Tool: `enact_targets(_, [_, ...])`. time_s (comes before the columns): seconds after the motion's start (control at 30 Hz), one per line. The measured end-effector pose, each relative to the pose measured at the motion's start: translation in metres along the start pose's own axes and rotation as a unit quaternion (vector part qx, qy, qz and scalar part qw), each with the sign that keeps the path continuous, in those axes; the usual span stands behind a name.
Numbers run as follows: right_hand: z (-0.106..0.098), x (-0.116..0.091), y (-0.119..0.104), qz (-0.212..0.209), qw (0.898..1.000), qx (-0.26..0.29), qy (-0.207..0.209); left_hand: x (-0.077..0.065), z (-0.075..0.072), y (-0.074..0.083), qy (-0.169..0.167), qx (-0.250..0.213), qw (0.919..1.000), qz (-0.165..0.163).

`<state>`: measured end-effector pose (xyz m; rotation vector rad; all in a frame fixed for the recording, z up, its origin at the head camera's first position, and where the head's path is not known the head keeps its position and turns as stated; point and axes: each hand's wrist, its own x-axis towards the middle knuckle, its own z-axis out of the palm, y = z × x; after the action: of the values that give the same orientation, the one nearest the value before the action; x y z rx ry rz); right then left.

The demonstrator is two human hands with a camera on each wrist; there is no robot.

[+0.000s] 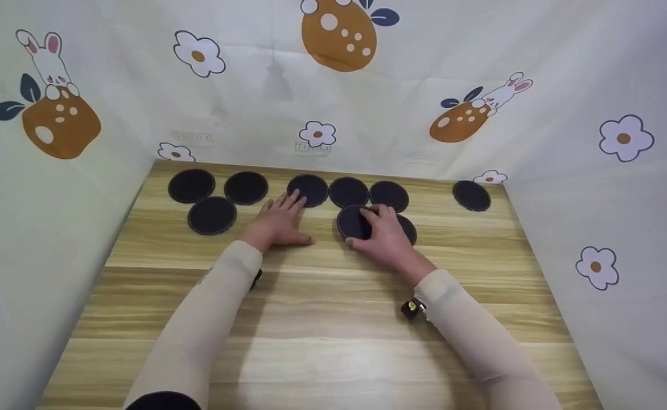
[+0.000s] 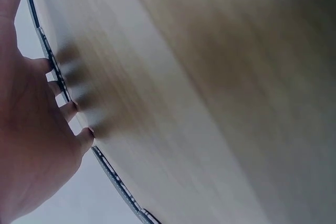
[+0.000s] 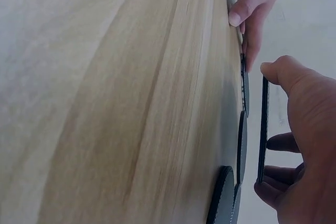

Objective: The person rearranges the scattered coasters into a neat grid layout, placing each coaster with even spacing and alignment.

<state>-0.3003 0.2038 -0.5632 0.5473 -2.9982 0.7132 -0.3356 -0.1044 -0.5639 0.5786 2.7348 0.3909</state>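
Observation:
My right hand (image 1: 387, 236) grips a round black coaster (image 1: 351, 223) by its edges. In the right wrist view this coaster (image 3: 264, 129) is held clear of the wooden table, thumb at one edge and fingers at the other. Partly hidden behind the hand lies another coaster (image 1: 406, 229). My left hand (image 1: 279, 222) is spread flat, its fingertips at the near edge of a coaster (image 1: 309, 188) in the back row. To the right of that one, two more coasters lie side by side, a middle one (image 1: 349, 192) and a right one (image 1: 389, 196).
Three coasters lie in a cluster at the back left, one of them a front coaster (image 1: 212, 215). A single coaster (image 1: 472, 195) lies near the back right corner. Patterned cloth walls (image 1: 242, 114) enclose the wooden table (image 1: 322, 341) at the back and both sides.

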Motion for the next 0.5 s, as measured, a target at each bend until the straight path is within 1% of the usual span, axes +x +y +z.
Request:
enact_targets(0.07, [0.0009, 0.0006, 0.0, 0.0, 1.0, -0.001, 0.0, 0.0009, 0.0002, -0.0004, 0.0, -0.001, 1.0, 0.0])
enact_targets(0.27, [0.004, 0.0017, -0.0013, 0.004, 1.0, -0.004, -0.003, 0.0044, 0.003, -0.004, -0.015, -0.014, 0.9997, -0.013])
enact_targets(0.5, [0.008, 0.0035, -0.0027, -0.002, 1.0, -0.02, -0.007, -0.0006, 0.0005, -0.0019, 0.006, -0.016, 0.9999, -0.002])
